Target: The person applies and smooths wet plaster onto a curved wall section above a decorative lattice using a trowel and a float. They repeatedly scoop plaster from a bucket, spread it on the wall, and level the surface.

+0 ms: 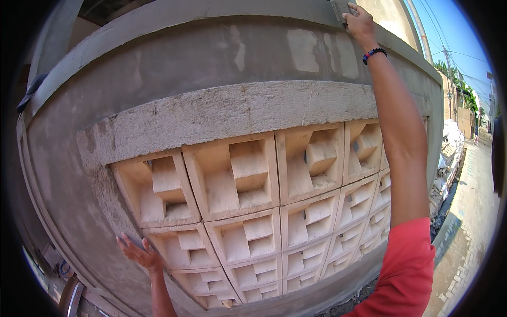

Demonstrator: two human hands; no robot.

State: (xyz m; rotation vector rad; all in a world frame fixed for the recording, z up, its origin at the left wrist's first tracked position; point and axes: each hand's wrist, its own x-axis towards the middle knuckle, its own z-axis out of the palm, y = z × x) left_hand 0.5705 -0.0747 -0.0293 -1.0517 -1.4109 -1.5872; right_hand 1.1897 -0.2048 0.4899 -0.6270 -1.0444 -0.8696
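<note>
My right hand [359,22] reaches high up to the top of a grey plastered wall [211,58] and is closed on a grey flat tool [342,9] pressed against the upper ledge; most of the tool is hidden. A beaded bracelet [374,53] sits on that wrist, and a red sleeve covers the upper arm. My left hand [138,253] rests flat with fingers spread against the lower left of a panel of cream ventilation blocks [253,195] set in the wall. A rough cement band [227,113] runs above the blocks.
To the right a paved lane [470,232] runs along the wall, with white sacks and rubble [449,153] piled at its base. Trees, poles and overhead wires stand far off. A metal object [71,296] lies at the lower left.
</note>
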